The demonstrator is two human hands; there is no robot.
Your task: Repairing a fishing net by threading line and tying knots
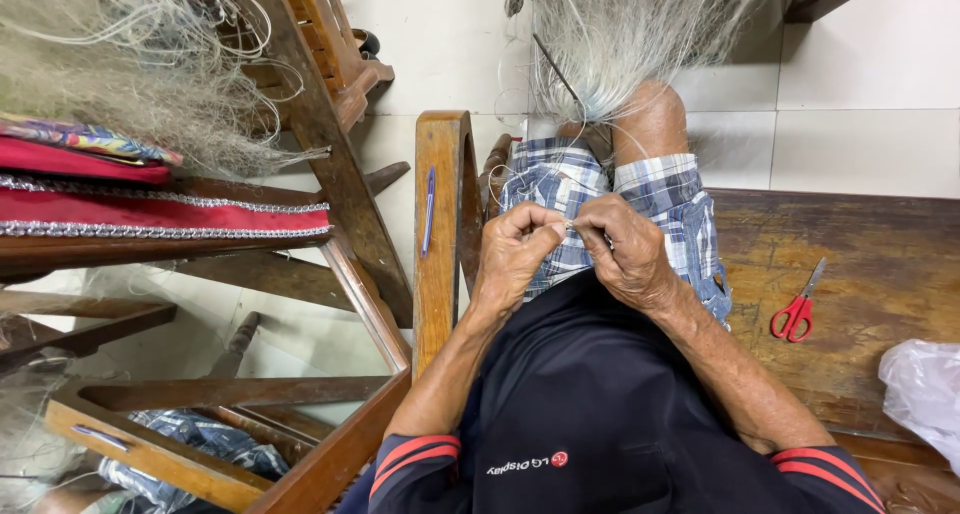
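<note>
Both hands meet over the lap, just above the checked shorts (600, 199). The left hand (515, 249) is closed, thumb and forefinger pinching a thin strand of the fishing net (620, 34); the right hand (625, 249) is closed narrow on the same spot, fingertips nearly touching the left, probably so the line stays taut between them. The net hangs in one pale bundle over the raised knee, which keeps it stretched toward the hands. On the wooden bench (860, 274), near its back edge on the right, lies one pair of red scissors (797, 309), within reach; one white plastic bag (925, 394) sits at the bench's right edge. One blue pen (429, 209) rests along the armrest (440, 264) at the left
</note>
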